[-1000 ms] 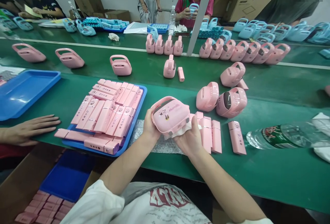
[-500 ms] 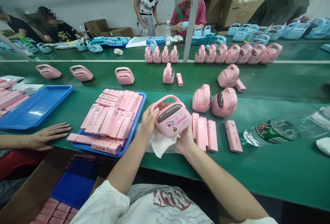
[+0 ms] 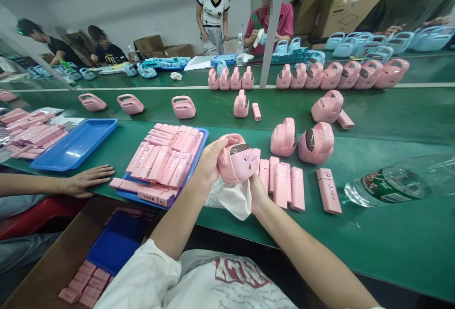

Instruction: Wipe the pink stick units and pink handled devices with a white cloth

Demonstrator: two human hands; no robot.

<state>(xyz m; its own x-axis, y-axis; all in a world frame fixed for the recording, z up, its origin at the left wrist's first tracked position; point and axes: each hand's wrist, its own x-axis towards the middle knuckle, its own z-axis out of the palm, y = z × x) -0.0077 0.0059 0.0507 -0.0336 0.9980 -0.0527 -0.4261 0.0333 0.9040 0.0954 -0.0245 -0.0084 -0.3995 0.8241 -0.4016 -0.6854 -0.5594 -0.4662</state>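
Observation:
A pink device with a carry handle (image 3: 239,169), with a dark window and a printed cartoon figure, is held up above the table's front edge. My left hand (image 3: 209,161) grips its handle side, fingers closed over the upper left. From the lower right, my right hand (image 3: 258,193) is closed on a white cloth (image 3: 236,200) that hangs below the device; its fingertips are partly hidden behind them. Several pink stick-shaped pieces (image 3: 280,181) lie close by on the right. Two similar pink devices (image 3: 316,143) stand just behind these.
Blue tray (image 3: 204,140) heaped with pink sticks lies to the left; beyond it is another blue tray (image 3: 74,145). A co-worker's hand (image 3: 87,179) rests on the table edge. A plastic bottle (image 3: 387,183) lies on the right. Rows of pink devices (image 3: 334,76) stand behind; people work opposite.
The device has turned in my hands, so its printed front now faces more to the right. The white cloth hangs lower and more exposed. The whole view has shifted slightly left.

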